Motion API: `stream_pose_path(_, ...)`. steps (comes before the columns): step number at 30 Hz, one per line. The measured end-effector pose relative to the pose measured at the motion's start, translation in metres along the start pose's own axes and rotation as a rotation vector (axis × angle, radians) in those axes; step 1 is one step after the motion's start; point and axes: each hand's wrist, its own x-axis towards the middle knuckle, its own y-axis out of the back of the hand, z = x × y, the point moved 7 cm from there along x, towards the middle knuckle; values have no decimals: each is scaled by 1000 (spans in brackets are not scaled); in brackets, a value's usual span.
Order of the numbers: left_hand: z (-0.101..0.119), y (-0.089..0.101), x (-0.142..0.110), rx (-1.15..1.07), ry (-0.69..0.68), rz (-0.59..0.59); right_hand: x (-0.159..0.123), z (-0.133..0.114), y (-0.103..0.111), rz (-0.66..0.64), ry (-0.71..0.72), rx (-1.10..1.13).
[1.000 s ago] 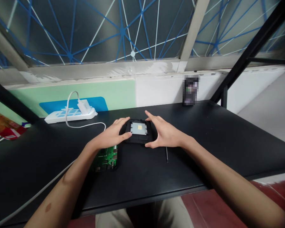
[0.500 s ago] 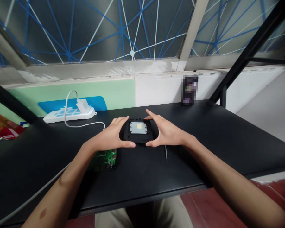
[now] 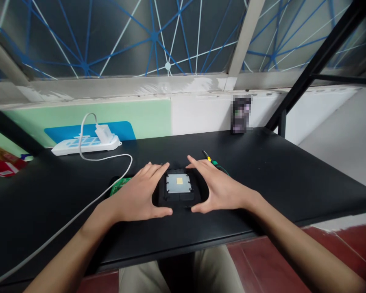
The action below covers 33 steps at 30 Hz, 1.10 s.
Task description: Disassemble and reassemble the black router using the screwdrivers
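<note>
A black square device shell (image 3: 179, 191) with a silver plate and a small gold square in its middle lies on the black table (image 3: 262, 175). My left hand (image 3: 140, 197) grips its left side, thumb along the near edge, fingers curled round the far corner. My right hand (image 3: 221, 189) grips its right side the same way. A green circuit board (image 3: 119, 185) peeks out behind my left hand. A small screwdriver with a yellow and green handle (image 3: 212, 160) lies just beyond my right fingers.
A white power strip (image 3: 85, 145) with a plugged-in charger sits at the back left, and its white cable (image 3: 79, 209) runs across the table toward the near left edge. A blurred dark object (image 3: 240, 114) stands against the back wall. A red packet (image 3: 1, 162) lies far left.
Both hands have drawn the black shell toward the near edge of the table. The circuit board now lies behind my left hand, and a screwdriver has come into view beyond my right hand.
</note>
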Motion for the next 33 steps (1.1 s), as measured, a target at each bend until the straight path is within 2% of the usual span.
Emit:
stream_pose_path(5,2,-10,-10,18,-26,56,-16,-4,-10,-11,-13,23)
stream_pose_path(9,2,-17,-11,32,-26,13,-20,-3,-9,-18,-19,-38)
stream_pose_path(12,3,-16,-11,50,-9,-1,-15,3,7,151,-82,-173)
stream_pose_path(15,5,-14,-11,45,1,-21,-10,16,27,346,-281,-432)
stream_pose_path(18,7,-13,-10,26,10,-26,0,28,30,287,-409,-656)
stream_pose_path(21,9,-14,-10,17,1,-29,11,37,27,188,-457,-749)
stream_pose_path(30,8,-15,-10,24,14,-54,27,38,18,144,-529,-745)
stream_pose_path(33,9,-14,-10,13,4,-40,31,36,28,193,-552,-703)
